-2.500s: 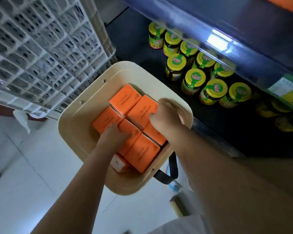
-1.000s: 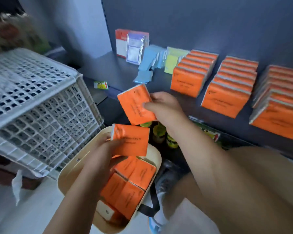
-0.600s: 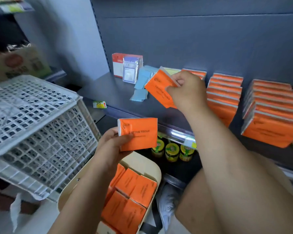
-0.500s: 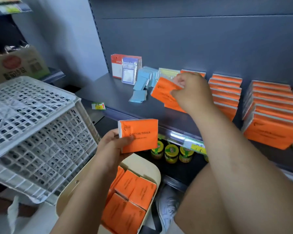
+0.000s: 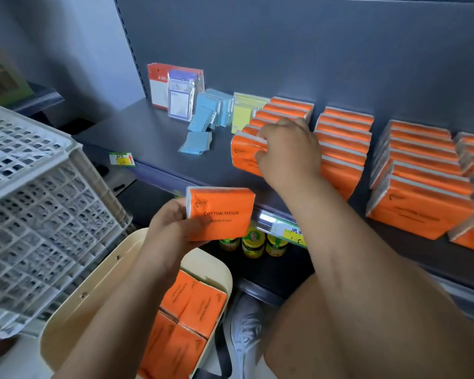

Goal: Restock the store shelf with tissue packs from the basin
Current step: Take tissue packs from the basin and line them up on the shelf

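We see the right hand at the leftmost row of orange packs on the dark grey shelf. Its fingers curl over the top edge of the front pack, which stands upright at the near end of that row, and so grasp it. The left hand is held below the shelf edge and above the basin. It pinches a second tissue pack between thumb and fingers, with the face printed COTTON TISSUE turned toward us. The cream basin sits low, just beside a white lattice crate. The basin packs, also orange, lie flat and side by side inside it. To the right of the leftmost row we note a second row and a third row of like packs, each leaning back toward the rear panel. To its left stand yellow packets, blue packets and red-and-white carded goods. On the lower shelf, under the left hand's pack, we see jars with yellow lids. A pale shoe shows beside the basin.
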### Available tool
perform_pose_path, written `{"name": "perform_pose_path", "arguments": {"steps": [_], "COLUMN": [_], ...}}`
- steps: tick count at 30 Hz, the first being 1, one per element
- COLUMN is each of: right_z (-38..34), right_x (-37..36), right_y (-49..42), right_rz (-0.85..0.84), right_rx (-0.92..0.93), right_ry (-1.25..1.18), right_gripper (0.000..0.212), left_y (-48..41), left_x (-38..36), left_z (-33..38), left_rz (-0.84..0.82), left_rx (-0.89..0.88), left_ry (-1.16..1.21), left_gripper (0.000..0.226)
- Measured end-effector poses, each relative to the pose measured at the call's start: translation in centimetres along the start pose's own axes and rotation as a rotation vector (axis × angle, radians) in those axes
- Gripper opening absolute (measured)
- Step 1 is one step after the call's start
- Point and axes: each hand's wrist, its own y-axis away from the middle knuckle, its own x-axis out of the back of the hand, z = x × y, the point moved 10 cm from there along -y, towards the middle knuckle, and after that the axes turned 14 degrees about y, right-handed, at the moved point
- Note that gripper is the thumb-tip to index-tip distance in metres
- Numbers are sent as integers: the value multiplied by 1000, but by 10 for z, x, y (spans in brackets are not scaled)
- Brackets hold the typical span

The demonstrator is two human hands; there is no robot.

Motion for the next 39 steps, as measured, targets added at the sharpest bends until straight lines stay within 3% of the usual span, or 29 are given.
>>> {"name": "perform_pose_path", "arguments": {"steps": [8,22,27,31,33,35,39], "right_z": [0,8,6,19,28,35,36], "right_x": [-20,-24,-11,6,10,8,-25], "right_y": [-3,-4,-5,-7,-2,7,33], "right_rz": [-68,11,57,91,57,-36,-413], "right_rx": [-67,-192,-155,-205,-273,-335,-447], "right_ry": [24,34,-109,-428,-625,-640,-653], "right_gripper": [34,26,36,22,17,25,26], "left_y": [-16,-14,-9,-11,-14,-17,-24], "left_x": [-3,-6,-16,-15,-16,-20,-37], "left_z": [-8,-2,7,16,18,19,24], "left_rz": [56,16,-41,5,25,22,-36], "left_rx": [33,3,-28,-79,-95,-100,-114], "left_ry": [29,54,47,78,103,128,101], "left_gripper": [34,36,38,53,56,53,45]}}
